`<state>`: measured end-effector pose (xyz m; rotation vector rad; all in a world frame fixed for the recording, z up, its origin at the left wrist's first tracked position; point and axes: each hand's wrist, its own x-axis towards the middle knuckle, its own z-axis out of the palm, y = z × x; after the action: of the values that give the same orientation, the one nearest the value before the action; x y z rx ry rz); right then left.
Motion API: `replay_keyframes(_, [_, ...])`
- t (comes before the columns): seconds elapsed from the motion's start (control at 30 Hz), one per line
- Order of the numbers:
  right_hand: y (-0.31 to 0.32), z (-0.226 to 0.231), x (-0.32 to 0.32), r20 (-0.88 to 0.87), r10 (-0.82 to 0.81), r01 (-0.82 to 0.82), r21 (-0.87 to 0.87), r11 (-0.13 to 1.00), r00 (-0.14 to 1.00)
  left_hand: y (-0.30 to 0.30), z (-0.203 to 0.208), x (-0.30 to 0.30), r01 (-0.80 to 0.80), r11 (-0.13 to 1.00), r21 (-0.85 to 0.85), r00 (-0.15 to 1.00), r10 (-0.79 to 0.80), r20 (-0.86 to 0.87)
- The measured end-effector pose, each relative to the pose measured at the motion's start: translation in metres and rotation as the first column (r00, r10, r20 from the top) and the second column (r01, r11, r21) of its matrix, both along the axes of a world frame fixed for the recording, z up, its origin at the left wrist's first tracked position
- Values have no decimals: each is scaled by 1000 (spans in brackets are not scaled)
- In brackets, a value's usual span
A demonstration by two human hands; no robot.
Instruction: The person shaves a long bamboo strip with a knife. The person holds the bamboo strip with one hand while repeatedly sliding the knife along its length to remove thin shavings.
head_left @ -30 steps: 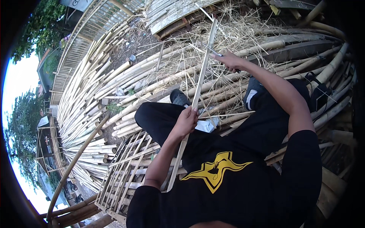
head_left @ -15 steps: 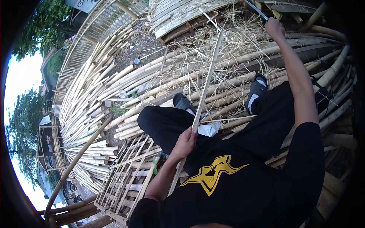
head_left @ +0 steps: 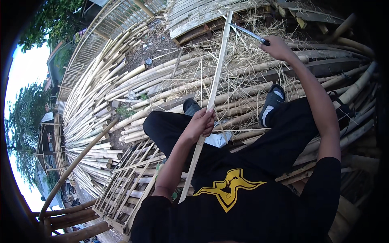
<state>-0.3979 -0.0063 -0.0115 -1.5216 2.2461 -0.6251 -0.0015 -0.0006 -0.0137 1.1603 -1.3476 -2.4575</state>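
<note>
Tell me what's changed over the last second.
The right hand swung the knife out to the upper right, away from the pale strip, then brought it back left; its tip now appears close to the strip's far end. Nothing was taken up or let go. The left hand still grips the strip around its middle.

A: Can any lettering be read around you?
B: No, no words or numbers can be made out. The one clear graphic is the yellow emblem (head_left: 234, 174) on the front of your black shirt (head_left: 263, 216): sharp-cornered, its yellow outline standing out against the dark cloth.
A: And that pale panel (head_left: 99, 2) at the upper left of your view?
B: The edge cuts it off, so you can't tell whether it bears writing.
</note>
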Motion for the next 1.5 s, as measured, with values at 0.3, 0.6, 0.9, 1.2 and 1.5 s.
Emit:
replay_keyframes(0.3, [-38, 18, 45, 581, -186, 282, -79, 956, 793, 11, 30, -14, 47, 998, -37, 998, -49, -51])
replay_keyframes(0.6, [-81, 13, 74, 696, -132, 308, -134, 942, 706, 35, 38, 1, 37, 995, -97, 999, -35, 21])
replay_keyframes(0.9, [-83, 37, 101, 852, -42, 235, -96, 967, 521, 21, 24, 29, 66, 989, -135, 998, -69, -16])
replay_keyframes(1.2, [-68, 48, 126, 920, 42, 135, -102, 986, 390, -25, 29, 7, -62, 943, -327, 996, 38, -81])
replay_keyframes(1.5, [-59, 39, 156, 961, 115, 73, -138, 988, 250, -90, 38, -67, -30, 996, -89, 933, -4, -359])
